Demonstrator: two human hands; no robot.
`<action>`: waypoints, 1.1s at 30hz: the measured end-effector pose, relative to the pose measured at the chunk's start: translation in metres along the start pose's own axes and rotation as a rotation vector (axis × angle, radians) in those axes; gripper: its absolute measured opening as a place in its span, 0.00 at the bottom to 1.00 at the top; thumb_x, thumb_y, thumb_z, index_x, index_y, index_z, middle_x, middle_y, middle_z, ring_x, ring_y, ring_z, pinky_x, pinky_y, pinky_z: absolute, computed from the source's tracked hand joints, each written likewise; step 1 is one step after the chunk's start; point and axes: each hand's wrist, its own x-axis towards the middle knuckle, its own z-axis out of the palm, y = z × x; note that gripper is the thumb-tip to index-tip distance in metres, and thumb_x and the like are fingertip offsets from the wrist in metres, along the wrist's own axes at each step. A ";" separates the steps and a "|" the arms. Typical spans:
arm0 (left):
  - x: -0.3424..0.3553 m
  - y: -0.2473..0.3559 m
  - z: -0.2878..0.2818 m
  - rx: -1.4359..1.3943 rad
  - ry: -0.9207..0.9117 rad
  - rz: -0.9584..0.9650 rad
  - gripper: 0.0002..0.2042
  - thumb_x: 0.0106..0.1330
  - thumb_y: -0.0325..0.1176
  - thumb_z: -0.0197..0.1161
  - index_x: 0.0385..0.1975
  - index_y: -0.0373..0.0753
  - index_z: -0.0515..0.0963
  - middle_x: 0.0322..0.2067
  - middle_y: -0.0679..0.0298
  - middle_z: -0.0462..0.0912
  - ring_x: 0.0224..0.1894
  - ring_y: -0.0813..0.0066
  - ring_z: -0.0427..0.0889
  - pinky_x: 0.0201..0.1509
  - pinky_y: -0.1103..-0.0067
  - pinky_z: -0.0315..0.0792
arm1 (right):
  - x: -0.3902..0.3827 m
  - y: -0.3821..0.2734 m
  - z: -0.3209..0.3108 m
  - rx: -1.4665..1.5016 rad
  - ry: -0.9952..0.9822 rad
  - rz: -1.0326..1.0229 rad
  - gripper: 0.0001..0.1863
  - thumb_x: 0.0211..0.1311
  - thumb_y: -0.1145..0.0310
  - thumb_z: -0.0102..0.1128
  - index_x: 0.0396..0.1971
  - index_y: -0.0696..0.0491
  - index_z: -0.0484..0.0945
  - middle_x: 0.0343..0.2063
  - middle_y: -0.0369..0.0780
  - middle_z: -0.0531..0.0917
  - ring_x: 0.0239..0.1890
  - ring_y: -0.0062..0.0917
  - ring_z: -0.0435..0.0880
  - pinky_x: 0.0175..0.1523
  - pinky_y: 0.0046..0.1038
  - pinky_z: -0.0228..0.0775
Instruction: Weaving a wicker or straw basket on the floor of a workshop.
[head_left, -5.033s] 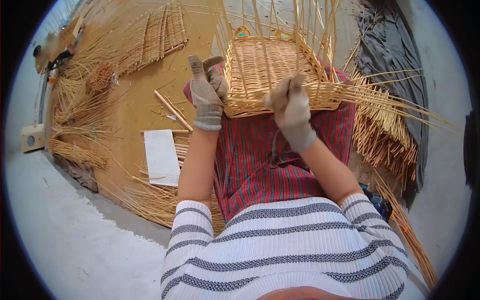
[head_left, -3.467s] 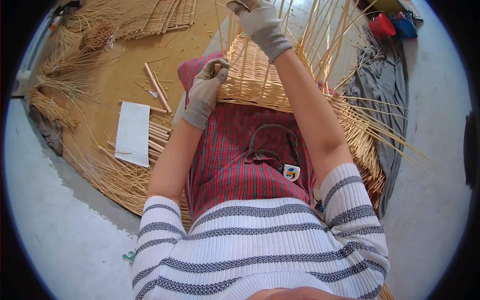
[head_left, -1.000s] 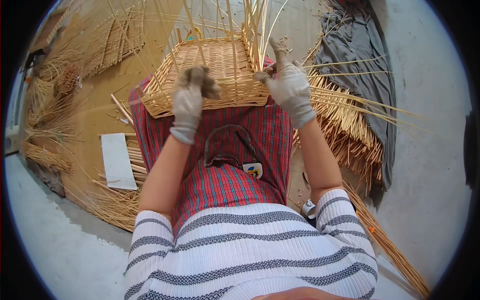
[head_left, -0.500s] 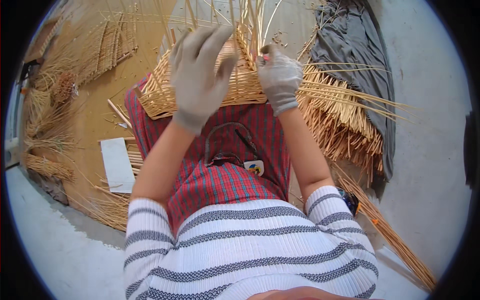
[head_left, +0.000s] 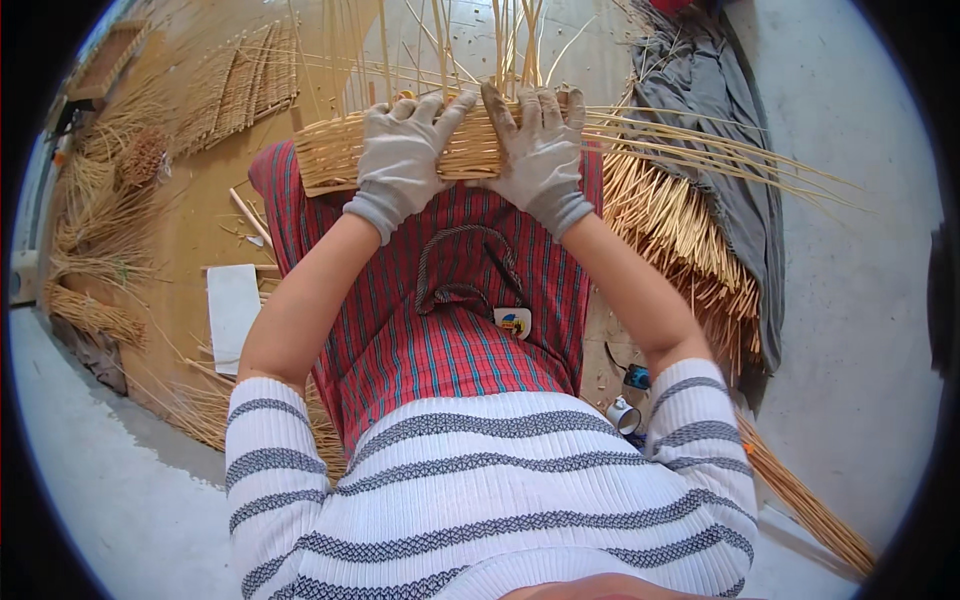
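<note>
A half-woven wicker basket (head_left: 328,155) rests on the red plaid apron over my lap, its near wall turned toward me. Tall upright stakes (head_left: 383,50) rise from it, and loose weavers (head_left: 690,150) trail off to the right. My left hand (head_left: 400,150), in a pale work glove, lies on the left-middle of the near wall with its fingertips at the upper edge. Close beside it, my gloved right hand (head_left: 538,150) presses on the wall's right part, fingers also over the upper edge. Both hands grip the wall; the basket's inside is mostly hidden.
A thick bundle of cut wicker rods (head_left: 690,235) lies right under a grey cloth (head_left: 700,100). Thinner rods (head_left: 810,500) lie lower right, near a white mug (head_left: 622,415). At left are a woven panel (head_left: 245,80), loose wicker (head_left: 90,210) and a white sheet (head_left: 232,315).
Both hands have come down onto the basket's near wall and closer together; the left was raised and blurred before. The basket has tipped so its near wall faces me more.
</note>
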 end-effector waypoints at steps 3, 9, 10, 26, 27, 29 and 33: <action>0.002 0.000 0.009 -0.034 0.005 -0.013 0.48 0.47 0.50 0.76 0.71 0.61 0.59 0.56 0.67 0.75 0.58 0.67 0.74 0.60 0.63 0.63 | 0.003 -0.008 0.002 -0.020 -0.124 0.039 0.63 0.38 0.28 0.68 0.75 0.36 0.50 0.65 0.47 0.66 0.71 0.40 0.60 0.72 0.61 0.35; -0.025 -0.018 0.006 -0.174 0.240 0.159 0.55 0.38 0.55 0.78 0.72 0.57 0.57 0.65 0.61 0.66 0.71 0.59 0.60 0.74 0.58 0.52 | -0.009 -0.005 -0.004 0.120 0.040 0.051 0.62 0.34 0.29 0.71 0.73 0.31 0.54 0.61 0.45 0.68 0.68 0.40 0.62 0.74 0.54 0.38; -0.037 -0.029 0.002 -0.249 0.269 0.150 0.58 0.37 0.52 0.79 0.73 0.56 0.54 0.69 0.60 0.60 0.74 0.56 0.52 0.79 0.56 0.40 | -0.013 -0.005 -0.008 0.126 0.063 0.051 0.62 0.32 0.32 0.73 0.73 0.31 0.54 0.63 0.46 0.66 0.69 0.41 0.60 0.74 0.54 0.37; -0.062 -0.088 0.028 -0.170 0.257 -0.042 0.39 0.49 0.38 0.71 0.67 0.50 0.66 0.59 0.64 0.73 0.64 0.64 0.69 0.62 0.60 0.65 | 0.038 -0.106 0.000 0.139 0.053 -0.028 0.54 0.42 0.40 0.72 0.71 0.32 0.56 0.54 0.38 0.72 0.65 0.32 0.66 0.70 0.51 0.45; -0.061 -0.087 0.026 -0.210 0.223 -0.038 0.39 0.49 0.39 0.71 0.67 0.50 0.66 0.59 0.65 0.73 0.63 0.64 0.70 0.62 0.60 0.65 | 0.038 -0.106 -0.003 0.143 -0.004 -0.025 0.52 0.42 0.41 0.73 0.70 0.33 0.58 0.51 0.37 0.73 0.62 0.32 0.68 0.68 0.50 0.49; -0.063 -0.083 0.021 -0.218 0.226 -0.050 0.40 0.48 0.40 0.73 0.66 0.50 0.67 0.59 0.65 0.73 0.64 0.64 0.69 0.64 0.60 0.63 | 0.039 -0.105 -0.012 0.108 -0.053 -0.028 0.49 0.41 0.43 0.73 0.67 0.33 0.61 0.48 0.35 0.74 0.57 0.31 0.71 0.64 0.46 0.53; -0.074 -0.079 0.009 -0.186 0.279 -0.045 0.43 0.44 0.41 0.77 0.66 0.50 0.67 0.61 0.61 0.70 0.67 0.60 0.65 0.71 0.58 0.57 | 0.028 -0.081 -0.032 0.165 0.101 -0.103 0.47 0.46 0.41 0.72 0.67 0.37 0.63 0.47 0.38 0.75 0.56 0.33 0.73 0.63 0.47 0.55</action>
